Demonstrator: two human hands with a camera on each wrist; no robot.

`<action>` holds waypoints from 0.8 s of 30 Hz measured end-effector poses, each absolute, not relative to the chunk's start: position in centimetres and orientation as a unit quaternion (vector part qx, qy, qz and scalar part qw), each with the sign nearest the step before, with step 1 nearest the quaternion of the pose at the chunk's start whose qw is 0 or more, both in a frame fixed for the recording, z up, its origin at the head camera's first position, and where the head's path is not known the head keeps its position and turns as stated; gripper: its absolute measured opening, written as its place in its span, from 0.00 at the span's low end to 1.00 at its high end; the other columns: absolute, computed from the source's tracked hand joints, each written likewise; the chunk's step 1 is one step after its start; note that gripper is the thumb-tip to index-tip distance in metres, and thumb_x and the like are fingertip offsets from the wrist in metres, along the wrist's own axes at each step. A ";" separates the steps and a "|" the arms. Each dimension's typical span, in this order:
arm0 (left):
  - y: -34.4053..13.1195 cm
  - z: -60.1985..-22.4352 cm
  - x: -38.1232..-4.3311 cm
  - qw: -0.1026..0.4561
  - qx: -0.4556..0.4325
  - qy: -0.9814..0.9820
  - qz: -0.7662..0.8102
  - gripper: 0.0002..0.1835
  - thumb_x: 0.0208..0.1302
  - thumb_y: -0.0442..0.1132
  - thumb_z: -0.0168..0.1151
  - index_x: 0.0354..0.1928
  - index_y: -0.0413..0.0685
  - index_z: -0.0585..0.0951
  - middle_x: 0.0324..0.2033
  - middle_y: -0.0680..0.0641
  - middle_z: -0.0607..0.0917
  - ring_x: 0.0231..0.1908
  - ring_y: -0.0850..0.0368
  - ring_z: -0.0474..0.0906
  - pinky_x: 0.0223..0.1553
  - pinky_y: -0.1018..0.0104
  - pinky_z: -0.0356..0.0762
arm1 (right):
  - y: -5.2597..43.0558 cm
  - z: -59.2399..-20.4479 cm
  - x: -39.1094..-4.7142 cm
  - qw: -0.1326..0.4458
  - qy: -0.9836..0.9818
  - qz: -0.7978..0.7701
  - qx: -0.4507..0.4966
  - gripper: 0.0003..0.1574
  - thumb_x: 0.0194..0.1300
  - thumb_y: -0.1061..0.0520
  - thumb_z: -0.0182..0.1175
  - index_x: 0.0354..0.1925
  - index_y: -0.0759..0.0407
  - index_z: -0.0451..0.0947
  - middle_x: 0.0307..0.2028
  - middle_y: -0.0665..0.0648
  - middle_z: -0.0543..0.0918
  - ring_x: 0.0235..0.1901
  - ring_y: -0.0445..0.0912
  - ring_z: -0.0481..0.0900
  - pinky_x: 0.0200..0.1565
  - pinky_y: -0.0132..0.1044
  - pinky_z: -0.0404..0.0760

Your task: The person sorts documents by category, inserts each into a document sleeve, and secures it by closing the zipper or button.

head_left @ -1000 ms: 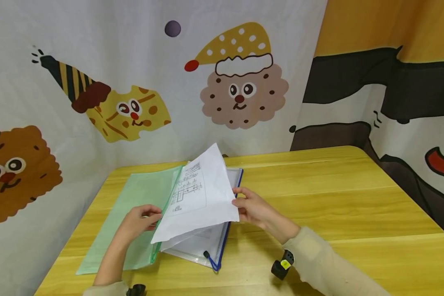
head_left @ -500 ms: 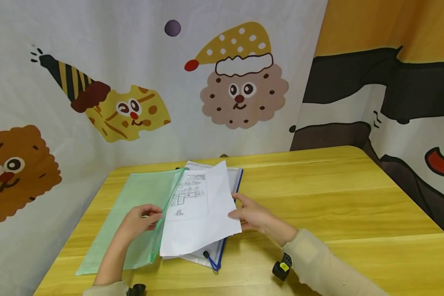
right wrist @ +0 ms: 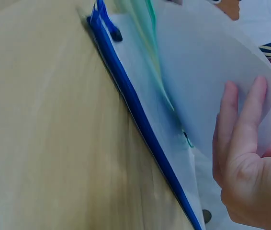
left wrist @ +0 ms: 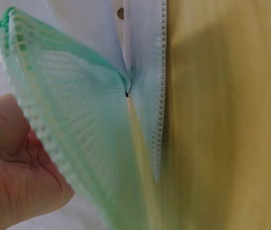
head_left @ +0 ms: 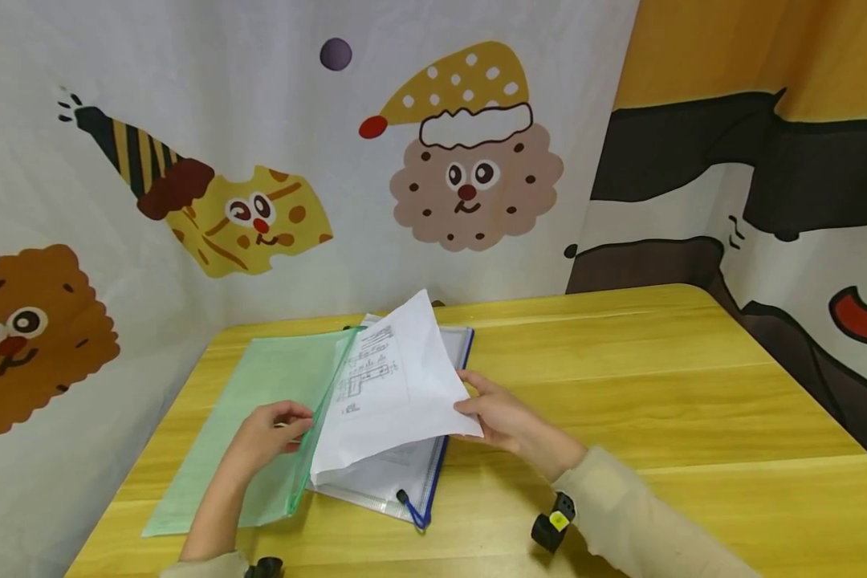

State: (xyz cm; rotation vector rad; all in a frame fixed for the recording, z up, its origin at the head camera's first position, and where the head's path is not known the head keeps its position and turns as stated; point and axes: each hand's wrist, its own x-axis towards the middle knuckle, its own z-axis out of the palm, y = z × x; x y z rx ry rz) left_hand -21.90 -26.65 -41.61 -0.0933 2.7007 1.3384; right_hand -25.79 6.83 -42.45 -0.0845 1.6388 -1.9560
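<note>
white paper [head_left: 415, 401], right edge within the right grip [head_left: 502, 413]

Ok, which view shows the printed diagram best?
The head view: the printed diagram faces that camera, though its details are too small to read. Right wrist shows the underside of the paper without visible print; left wrist shows no print either.

No readable text, white paper [head_left: 405, 401], tiny print [head_left: 364, 373] (illegible)
</note>
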 end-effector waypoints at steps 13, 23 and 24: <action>-27.6 -42.0 -21.8 0.061 -0.037 0.897 0.436 0.13 0.65 0.37 0.58 0.47 0.35 0.78 0.38 0.42 0.80 0.34 0.56 0.78 0.37 0.63 0.83 | 7.1 -42.1 -25.7 0.291 0.606 -0.740 -0.023 0.36 0.69 0.66 0.44 0.72 0.50 0.52 0.48 0.60 0.77 0.39 0.45 0.80 0.45 0.41 0.81; -27.7 -42.0 -21.9 0.055 -0.049 0.898 0.433 0.13 0.66 0.37 0.57 0.47 0.35 0.79 0.37 0.43 0.80 0.35 0.55 0.78 0.38 0.62 0.83 | 8.1 -42.3 -25.3 0.291 0.628 -0.719 -0.056 0.37 0.69 0.66 0.41 0.73 0.54 0.47 0.49 0.62 0.76 0.37 0.45 0.79 0.35 0.34 0.81; -27.8 -42.0 -21.9 0.055 -0.050 0.898 0.433 0.13 0.66 0.38 0.57 0.47 0.36 0.79 0.37 0.43 0.80 0.35 0.55 0.78 0.38 0.62 0.83 | 8.2 -42.3 -25.3 0.292 0.631 -0.716 -0.060 0.37 0.69 0.66 0.42 0.73 0.54 0.47 0.49 0.62 0.76 0.37 0.45 0.79 0.35 0.34 0.81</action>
